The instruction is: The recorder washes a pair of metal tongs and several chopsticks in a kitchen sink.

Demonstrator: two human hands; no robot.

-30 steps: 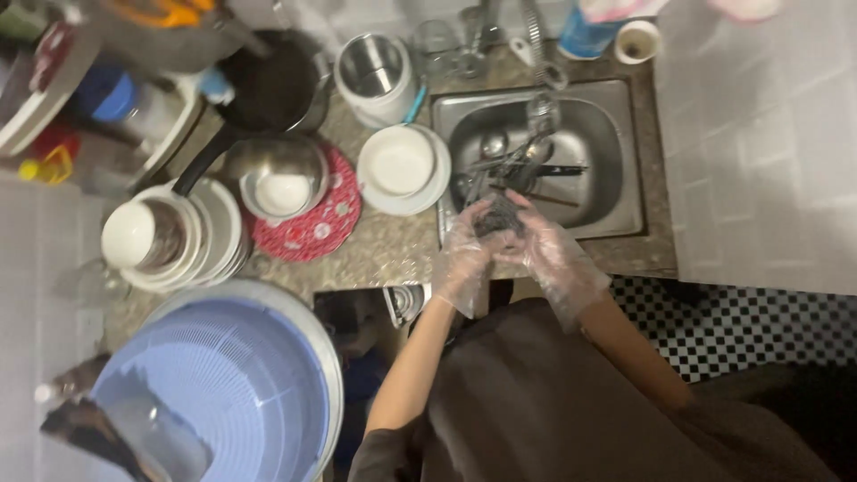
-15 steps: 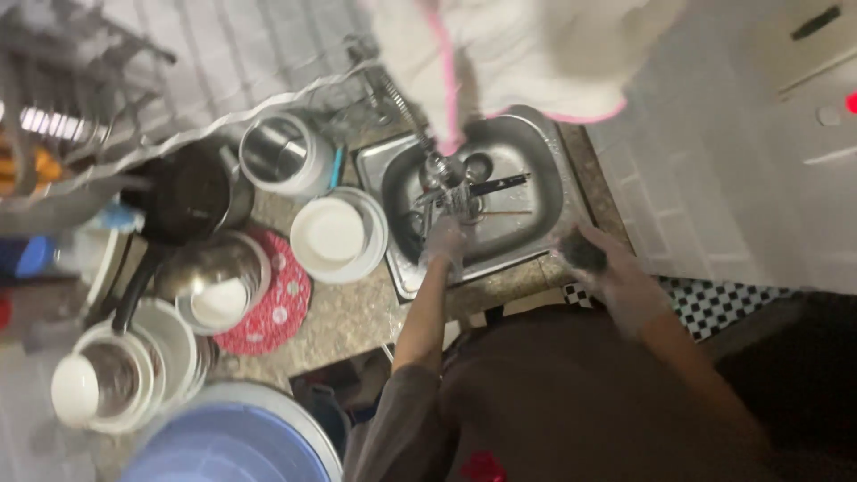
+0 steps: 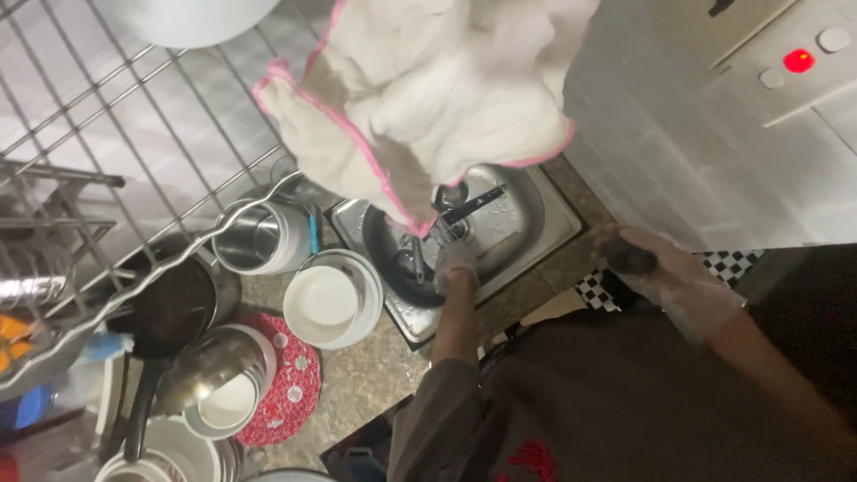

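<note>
Two hands in thin see-through gloves were at work. The left hand reached down into the sink and touched a dark pan that lay in it. I could not tell if its fingers were closed on anything, since the picture was blurry there. The right hand was out at 3 o'clock from the sink, past the counter edge, curled around a dark scrubber.

What could go wrong? I think the wet pan could slip, because gloves are slick when wet. The cloth hung from the rack right over the sink, and I think it could get splashed or drop in if bumped. The scrubber was held out over the floor, so drips could land there and make it slippery.

Now the count. I saw one sink, one pan in it, and one cloth. At 9 o'clock from the sink stood one stack of white bowls. At 10 o'clock stood one steel pot. One black frying pan sat further left. One red mat lay at 8 o'clock, with a shiny bowl on it. More white dishes sat at the bottom left, too hidden to count.
</note>
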